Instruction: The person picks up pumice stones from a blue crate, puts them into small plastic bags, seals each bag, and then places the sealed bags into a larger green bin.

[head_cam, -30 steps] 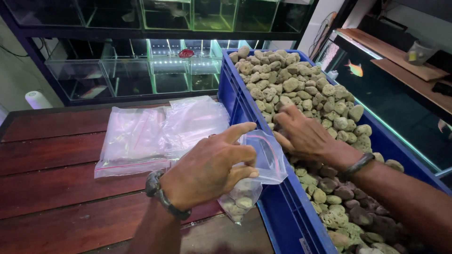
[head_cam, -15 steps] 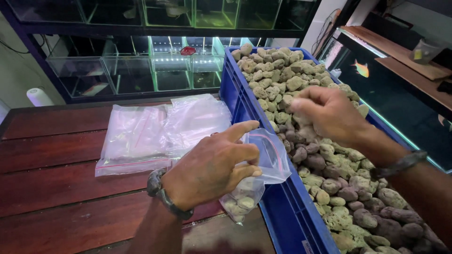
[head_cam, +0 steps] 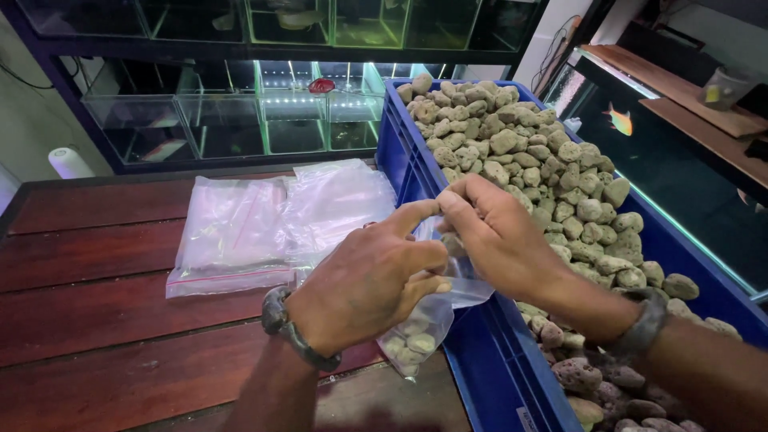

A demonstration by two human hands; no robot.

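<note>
My left hand (head_cam: 372, 282) grips the mouth of a small clear plastic bag (head_cam: 426, 324) that hangs beside the blue crate's near wall, with several pale stones in its bottom. My right hand (head_cam: 494, 234) is closed on a few stones right at the bag's opening, fingertips touching my left thumb. The blue plastic crate (head_cam: 404, 164) on the right is heaped with porous grey and reddish stones (head_cam: 552, 172).
A pile of flat clear zip bags (head_cam: 276, 220) lies on the dark red wooden table (head_cam: 96, 320). Glass aquarium tanks (head_cam: 232, 120) on a dark rack stand behind. A lit fish tank (head_cam: 640, 136) sits at right. A white cylinder (head_cam: 70, 162) stands far left.
My right hand lifted off the stone heap with a handful and came back left to the bag's mouth. My left hand kept holding the bag in the same place.
</note>
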